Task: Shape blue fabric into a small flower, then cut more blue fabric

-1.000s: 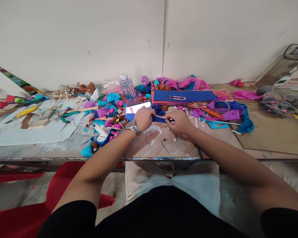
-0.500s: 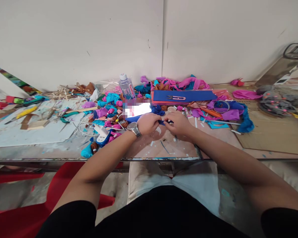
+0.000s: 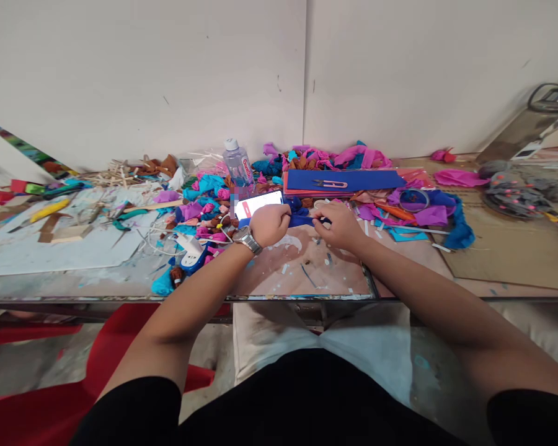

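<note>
Between my two hands a dark blue strip of crepe paper is stretched above the table's front middle. My left hand, with a metal watch on its wrist, grips the strip's left end in closed fingers. At the other end my right hand pinches the paper between thumb and fingers. Just behind my left hand lies a phone with a lit screen. Thread snips rest on a stack of blue paper strips beyond my right hand.
A water bottle stands behind the phone. Crumpled coloured paper pieces spread along the back and left. A white-and-blue power socket with cables sits left of my forearm. To the right are a tape roll and a cardboard sheet.
My hands have moved apart, the left one leftward, and more of the blue strip shows stretched between them. Red now appears on the phone's screen.
</note>
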Demonstrator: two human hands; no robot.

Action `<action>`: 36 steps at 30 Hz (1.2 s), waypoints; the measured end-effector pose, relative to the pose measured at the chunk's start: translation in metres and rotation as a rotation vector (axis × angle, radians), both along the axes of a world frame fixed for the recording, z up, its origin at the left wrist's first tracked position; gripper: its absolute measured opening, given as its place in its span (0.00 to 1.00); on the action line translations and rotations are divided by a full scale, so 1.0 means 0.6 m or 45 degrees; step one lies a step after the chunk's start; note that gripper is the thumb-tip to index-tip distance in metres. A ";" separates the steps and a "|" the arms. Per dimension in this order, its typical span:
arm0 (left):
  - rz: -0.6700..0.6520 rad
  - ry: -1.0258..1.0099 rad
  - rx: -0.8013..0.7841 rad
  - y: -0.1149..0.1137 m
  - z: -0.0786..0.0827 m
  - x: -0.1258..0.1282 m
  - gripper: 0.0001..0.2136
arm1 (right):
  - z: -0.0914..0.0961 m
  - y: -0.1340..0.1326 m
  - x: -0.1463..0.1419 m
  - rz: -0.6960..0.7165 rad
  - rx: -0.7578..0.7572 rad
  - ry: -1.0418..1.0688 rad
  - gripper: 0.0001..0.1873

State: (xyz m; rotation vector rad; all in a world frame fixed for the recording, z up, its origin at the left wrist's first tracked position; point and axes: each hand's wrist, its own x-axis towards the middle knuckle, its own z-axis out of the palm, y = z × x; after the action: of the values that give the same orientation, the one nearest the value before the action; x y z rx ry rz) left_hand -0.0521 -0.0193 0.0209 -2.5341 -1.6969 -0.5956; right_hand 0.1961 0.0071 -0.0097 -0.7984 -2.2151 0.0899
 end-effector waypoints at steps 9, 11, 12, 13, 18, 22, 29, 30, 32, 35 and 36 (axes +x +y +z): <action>0.090 -0.079 -0.040 -0.006 0.011 0.003 0.16 | 0.003 0.003 0.004 -0.171 -0.043 0.008 0.05; 0.100 -0.091 -0.045 -0.006 0.010 0.005 0.17 | 0.004 0.002 0.003 -0.255 -0.057 0.002 0.05; 0.110 -0.089 -0.046 -0.006 0.009 0.006 0.17 | 0.004 0.002 0.003 -0.293 -0.060 0.009 0.06; 0.117 -0.084 -0.047 -0.006 0.008 0.007 0.17 | 0.004 0.002 0.003 -0.323 -0.064 0.019 0.06; 0.136 -0.087 -0.033 -0.006 0.007 0.007 0.17 | 0.001 0.004 0.004 -0.421 -0.078 0.068 0.07; 0.163 -0.137 -0.006 -0.003 0.007 0.004 0.16 | 0.002 0.003 0.003 -0.470 -0.096 0.047 0.07; 0.167 -0.169 0.013 0.001 0.007 0.001 0.13 | 0.008 0.000 0.001 -0.505 -0.141 -0.003 0.08; 0.160 -0.169 0.025 0.001 0.006 0.001 0.12 | 0.008 0.000 0.001 -0.504 -0.147 -0.011 0.08; 0.147 -0.164 0.047 0.003 0.003 0.001 0.12 | 0.008 0.000 0.001 -0.491 -0.156 -0.034 0.08; 0.111 -0.140 0.063 0.003 -0.002 0.002 0.11 | 0.008 -0.001 0.000 -0.425 -0.163 -0.087 0.09; 0.091 -0.131 0.065 0.002 -0.004 0.003 0.11 | 0.007 -0.002 0.000 -0.389 -0.160 -0.105 0.09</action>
State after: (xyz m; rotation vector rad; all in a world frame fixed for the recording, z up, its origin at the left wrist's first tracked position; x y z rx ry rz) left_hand -0.0506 -0.0179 0.0185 -2.4362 -1.7720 -0.7655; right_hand 0.1958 0.0061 -0.0054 -1.2205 -2.1523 0.0477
